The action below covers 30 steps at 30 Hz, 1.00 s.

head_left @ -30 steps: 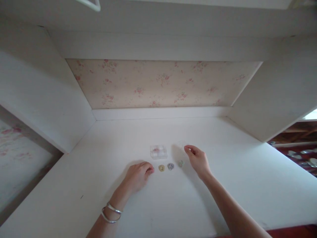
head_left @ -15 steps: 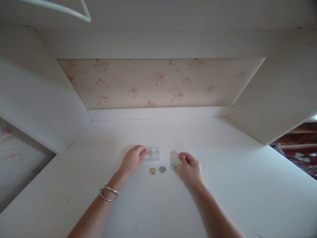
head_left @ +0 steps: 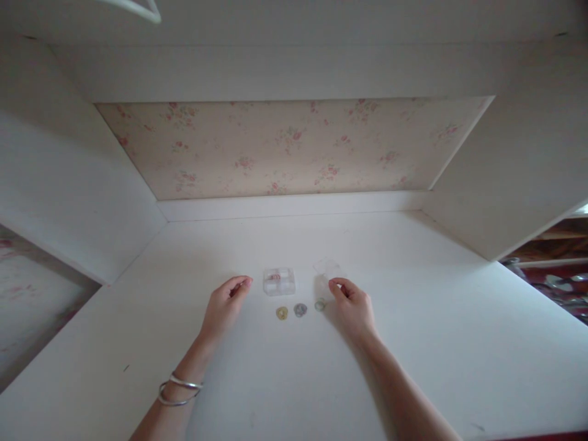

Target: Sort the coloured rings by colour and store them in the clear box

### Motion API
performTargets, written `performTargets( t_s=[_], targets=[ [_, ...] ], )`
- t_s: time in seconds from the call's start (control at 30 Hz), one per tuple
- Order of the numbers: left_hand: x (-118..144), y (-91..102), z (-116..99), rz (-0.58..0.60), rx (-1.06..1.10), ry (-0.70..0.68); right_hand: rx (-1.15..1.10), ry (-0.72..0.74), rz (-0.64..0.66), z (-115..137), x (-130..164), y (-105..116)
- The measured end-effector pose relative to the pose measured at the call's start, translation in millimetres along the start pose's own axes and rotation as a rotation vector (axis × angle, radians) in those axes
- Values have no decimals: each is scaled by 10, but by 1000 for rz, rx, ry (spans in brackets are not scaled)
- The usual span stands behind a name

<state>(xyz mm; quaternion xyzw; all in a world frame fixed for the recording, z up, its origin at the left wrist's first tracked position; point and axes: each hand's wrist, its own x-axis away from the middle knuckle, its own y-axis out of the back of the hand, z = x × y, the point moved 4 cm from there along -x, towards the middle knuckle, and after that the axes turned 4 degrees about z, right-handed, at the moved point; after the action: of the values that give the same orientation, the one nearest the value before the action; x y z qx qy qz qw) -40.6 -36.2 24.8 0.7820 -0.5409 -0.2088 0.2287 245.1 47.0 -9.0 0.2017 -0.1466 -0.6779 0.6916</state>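
Three rings: small loops in a short row near the middle of the tabletop (head_left: 413, 343): gold ring (head_left: 282, 313), silver ring (head_left: 300, 310), pale green ring (head_left: 320, 304), lying flat and apart from one another.
Clear box: small transparent case (head_left: 278, 281) just behind the row, toward the back edge, with something red and white inside; too small to tell what.
Clear lid: faint transparent piece (head_left: 326, 268) beside the box, on its right; outline hard to make out.
Left hand: left hand (head_left: 223, 309) rests on the tabletop left of the box, near it but apart; grip empty, fingers loosely curled and narrow, fingertips pointing at the box.
Right hand: right hand (head_left: 353, 306) lies just right of the pale green ring, thumb and forefinger drawn close together near the lid; whether that grip pinches the lid cannot be told.
Wrist: two silver bangles (head_left: 177, 391) on the left forearm.
Step in hand: judged to be work on the open box and its rings, with the hands paused on either side.
Next move calls for: a fine pinch on one thin ring lying flat, and a steadying hold on the light box.
Change from half a second ago: left hand then touched the box's left end; it now lies off it. Right hand, box and rings keep their places.
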Motion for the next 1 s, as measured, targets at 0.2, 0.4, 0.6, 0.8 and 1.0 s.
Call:
performTargets(
  t_s=[0.2,0.4,0.6,0.8,1.0],
  targets=[
    [169,-268,-12,275,-133,-102,57,14,8,-53,0,-11],
    [215,-401,-120,367,-220,-210,402,453,42,278,343,-127],
    [191,-401,-116,370,-295,-200,612,836,283,768,614,-490],
    [161,-410,-122,391,-295,-188,659,844,363,794,548,-608],
    [155,-412,-125,382,-272,-165,652,814,388,774,526,-608]
  ],
)
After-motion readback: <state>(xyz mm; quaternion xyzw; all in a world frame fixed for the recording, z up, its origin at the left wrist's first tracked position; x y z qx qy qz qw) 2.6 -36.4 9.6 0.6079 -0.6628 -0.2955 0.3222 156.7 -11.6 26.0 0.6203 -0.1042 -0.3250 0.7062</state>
